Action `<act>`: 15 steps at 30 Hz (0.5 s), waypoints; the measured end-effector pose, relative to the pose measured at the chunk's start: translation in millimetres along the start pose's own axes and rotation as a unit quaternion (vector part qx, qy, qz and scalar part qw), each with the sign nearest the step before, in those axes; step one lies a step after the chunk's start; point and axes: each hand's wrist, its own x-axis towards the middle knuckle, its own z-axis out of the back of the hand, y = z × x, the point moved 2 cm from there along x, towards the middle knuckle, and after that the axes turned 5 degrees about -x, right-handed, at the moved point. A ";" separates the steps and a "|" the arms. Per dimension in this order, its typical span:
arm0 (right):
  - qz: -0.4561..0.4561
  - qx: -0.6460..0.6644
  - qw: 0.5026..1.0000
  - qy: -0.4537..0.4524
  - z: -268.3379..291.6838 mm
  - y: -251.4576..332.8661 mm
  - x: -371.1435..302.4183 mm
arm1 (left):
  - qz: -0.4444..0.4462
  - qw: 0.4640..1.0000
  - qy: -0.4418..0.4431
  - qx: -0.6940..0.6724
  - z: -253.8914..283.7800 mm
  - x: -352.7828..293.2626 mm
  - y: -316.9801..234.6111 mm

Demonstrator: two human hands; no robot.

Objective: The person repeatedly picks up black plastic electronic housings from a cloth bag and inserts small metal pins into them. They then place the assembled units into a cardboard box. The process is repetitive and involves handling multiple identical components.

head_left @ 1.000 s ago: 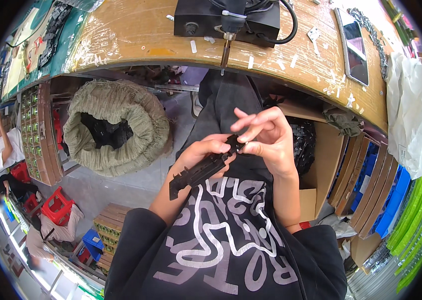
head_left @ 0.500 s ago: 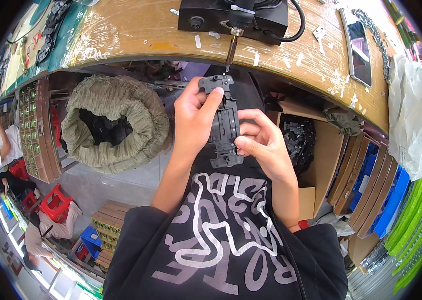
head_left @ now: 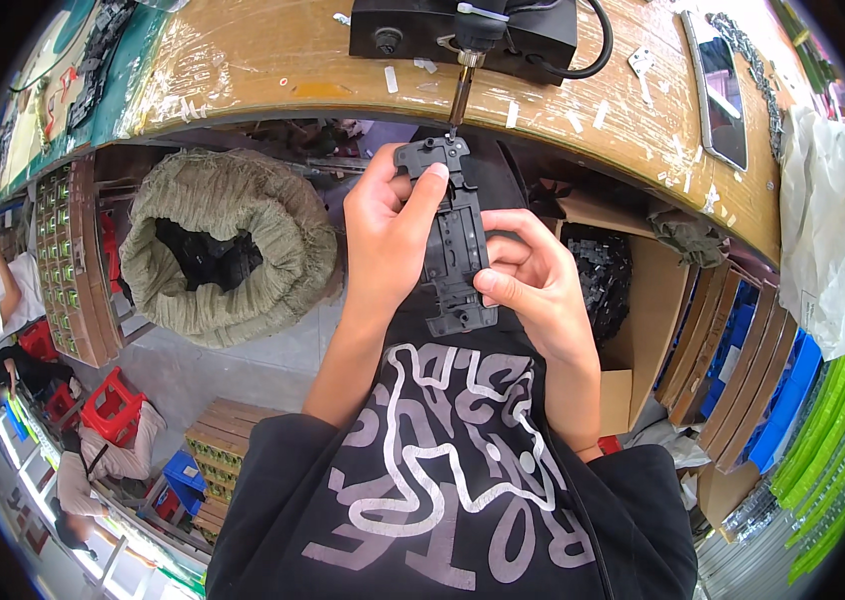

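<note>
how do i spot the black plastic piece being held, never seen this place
Start at the wooden table across the top and follow the thin metal rod pointing down at its front edge. By the rod's tip, between the left hand and right hand, is the long black plastic piece. Unlike the black parts heaped in the cardboard box, it is held on its own.

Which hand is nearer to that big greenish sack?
The left. In this view, the left hand is just right of the sack, holding the black part; the right hand is farther right, at that part's right edge.
</note>
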 end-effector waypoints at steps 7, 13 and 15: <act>0.010 0.008 1.000 0.000 0.8 -1.9 -2.1 | -0.003 1.000 0.005 -0.002 -1.8 -3.1 -3.1; 0.003 0.015 1.000 0.003 -0.2 0.6 -1.6 | -0.002 1.000 0.005 0.008 -1.0 -2.6 -4.1; 0.004 0.013 1.000 -0.001 0.4 -0.4 -1.6 | -0.004 1.000 0.005 0.011 -1.1 -1.7 -4.4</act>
